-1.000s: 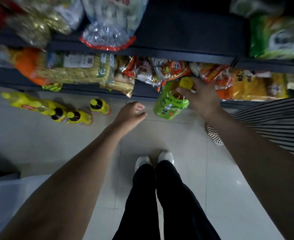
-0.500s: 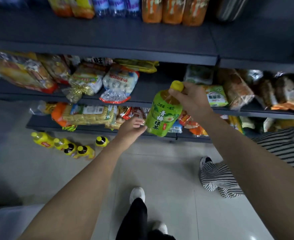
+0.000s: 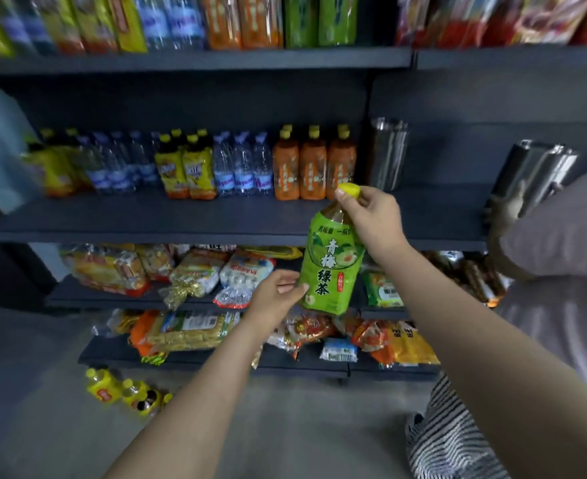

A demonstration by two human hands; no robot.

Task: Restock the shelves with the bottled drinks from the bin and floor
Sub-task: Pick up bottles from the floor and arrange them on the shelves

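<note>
The centre bottle has a green label with dark lettering and a yellow cap. Orange bottles sit above it on a dark grey shelf. Lower right, trousers are black-and-white striped; lower left, yellow bottles.

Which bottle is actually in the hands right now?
The green tea bottle: right hand grips its yellow cap, left hand touches its lower side. The orange bottles stand on the shelf; the yellow bottles are on the floor.
</note>
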